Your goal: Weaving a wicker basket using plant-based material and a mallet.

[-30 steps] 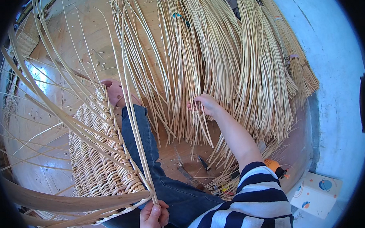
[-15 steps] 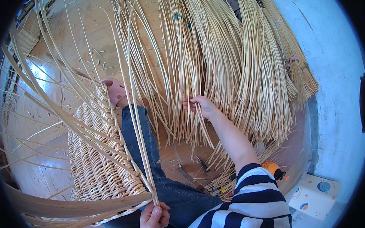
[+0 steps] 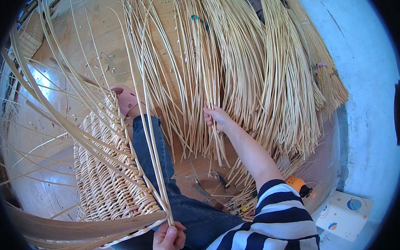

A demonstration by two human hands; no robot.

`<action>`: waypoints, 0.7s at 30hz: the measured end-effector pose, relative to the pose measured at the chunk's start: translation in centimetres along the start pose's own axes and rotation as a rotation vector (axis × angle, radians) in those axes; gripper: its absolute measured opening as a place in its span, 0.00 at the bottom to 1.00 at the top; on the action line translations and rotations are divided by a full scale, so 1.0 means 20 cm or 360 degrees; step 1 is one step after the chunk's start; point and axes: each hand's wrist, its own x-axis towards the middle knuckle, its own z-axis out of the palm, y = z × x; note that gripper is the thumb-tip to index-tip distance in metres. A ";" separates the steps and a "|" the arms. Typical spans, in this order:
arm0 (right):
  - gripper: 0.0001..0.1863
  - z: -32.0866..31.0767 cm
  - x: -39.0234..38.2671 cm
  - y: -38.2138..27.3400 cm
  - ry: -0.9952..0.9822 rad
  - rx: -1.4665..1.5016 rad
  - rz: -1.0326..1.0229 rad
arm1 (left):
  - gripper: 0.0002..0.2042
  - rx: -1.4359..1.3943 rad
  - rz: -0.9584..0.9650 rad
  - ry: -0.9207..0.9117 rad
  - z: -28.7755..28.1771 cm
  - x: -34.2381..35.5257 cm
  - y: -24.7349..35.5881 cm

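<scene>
While the right hand works the rods, a white square cardboard box with blue and orange round prints sits well off to its lower right, by the pale wall. Versus half a second ago, that hand sits slightly lower in the pale straw-coloured willow rod bundle, fingers curled round a few rods. Left hand pinches long thin rods rising from the half-woven pale wicker basket just above it, beside the jeans leg.
</scene>
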 end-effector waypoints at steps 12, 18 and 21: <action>0.21 0.11 0.01 0.01 0.0023 0.0708 0.0028 | 0.13 0.0060 0.0014 -0.0020 -0.01 0.00 0.01; 0.19 0.09 0.01 -0.03 -0.0088 0.0662 -0.0032 | 0.13 0.0037 -0.0010 -0.0025 -0.02 0.00 0.01; 0.18 0.06 0.01 -0.03 -0.0078 0.0610 -0.0037 | 0.13 0.0043 -0.0017 -0.0042 -0.01 0.00 0.02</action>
